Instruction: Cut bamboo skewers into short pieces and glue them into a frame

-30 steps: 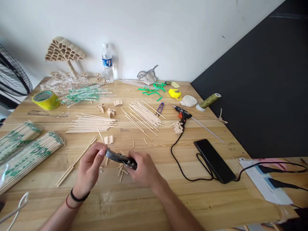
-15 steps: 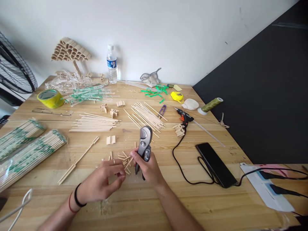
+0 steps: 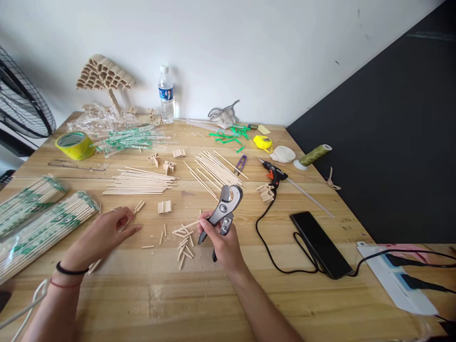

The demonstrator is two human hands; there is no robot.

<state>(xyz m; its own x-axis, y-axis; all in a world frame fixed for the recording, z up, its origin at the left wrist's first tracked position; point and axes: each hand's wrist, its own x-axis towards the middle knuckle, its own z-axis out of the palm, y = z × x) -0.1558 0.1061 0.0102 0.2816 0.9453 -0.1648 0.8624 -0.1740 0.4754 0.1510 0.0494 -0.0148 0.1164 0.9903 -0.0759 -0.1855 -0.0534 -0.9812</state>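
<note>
My right hand (image 3: 224, 242) is wrapped round the handles of a grey and black pipe cutter (image 3: 223, 209), its curved jaw pointing up. A thin wooden stick (image 3: 187, 227) is also pinched at its thumb and juts out to the left. Below that stick lies a loose pile of short cut stick pieces (image 3: 184, 247). My left hand (image 3: 107, 232) hovers over or touches a joined wooden stick (image 3: 139, 207) at the left, thumb and fingers apart. The palm hides the stick's middle.
Long sticks (image 3: 138, 183) lie behind, near small glued stick blocks (image 3: 164, 206). At right are a glue gun (image 3: 273, 173), its cable, a phone (image 3: 320, 244) and a power strip (image 3: 399, 280). Bagged sticks (image 3: 53, 232) lie left; a bottle (image 3: 166, 97) stands by the wall.
My left hand has moved left, away from the cut pieces, to the joined stick. My right hand has tilted the pipe cutter to the right, still holding the thin stick.
</note>
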